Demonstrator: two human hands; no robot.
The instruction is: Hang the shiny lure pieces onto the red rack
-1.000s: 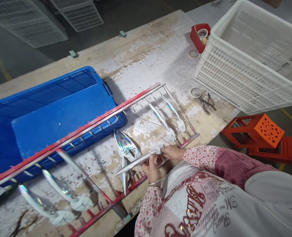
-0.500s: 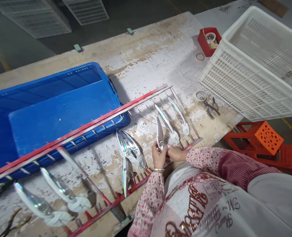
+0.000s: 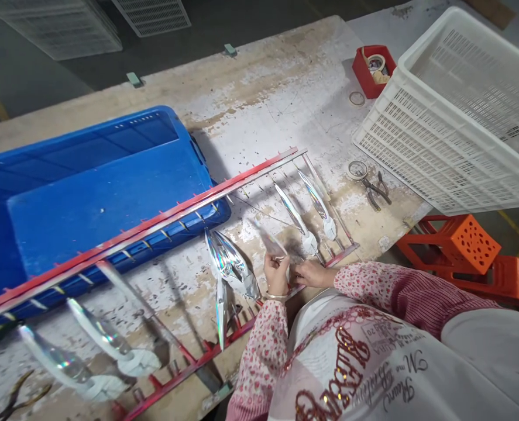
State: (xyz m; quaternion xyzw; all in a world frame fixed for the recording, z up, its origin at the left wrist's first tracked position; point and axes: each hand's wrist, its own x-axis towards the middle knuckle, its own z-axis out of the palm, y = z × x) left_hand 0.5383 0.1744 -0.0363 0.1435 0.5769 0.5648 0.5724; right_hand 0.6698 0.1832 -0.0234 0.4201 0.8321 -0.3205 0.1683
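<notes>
My left hand point(image 3: 277, 275) is closed in a pinch on the lower end of a shiny curved piece point(image 3: 268, 238), which is smeared by motion and points up and left. Close beside it, the curled fingers of my right hand point(image 3: 310, 273) are at the near bar of a red and silver metal rack point(image 3: 241, 175); what they hold is hidden. Right of my hands, two silver curved pieces with white lower ends, one point(image 3: 292, 213) and another point(image 3: 317, 202), lie across the rack. A cluster of similar shiny pieces point(image 3: 230, 263) sits to the left.
A blue bin point(image 3: 96, 204) stands under the rack's far left. Two more silver pieces point(image 3: 96, 330) are at lower left, near pliers point(image 3: 24, 397). Cutters point(image 3: 375, 190), a tape roll point(image 3: 357, 170), a red box point(image 3: 364, 76) and a white crate point(image 3: 417, 140) are on the right, above orange stools point(image 3: 470, 242).
The piece in my left hand has tilted over to the left, and that hand has moved slightly left. My hands have drawn a little apart.
</notes>
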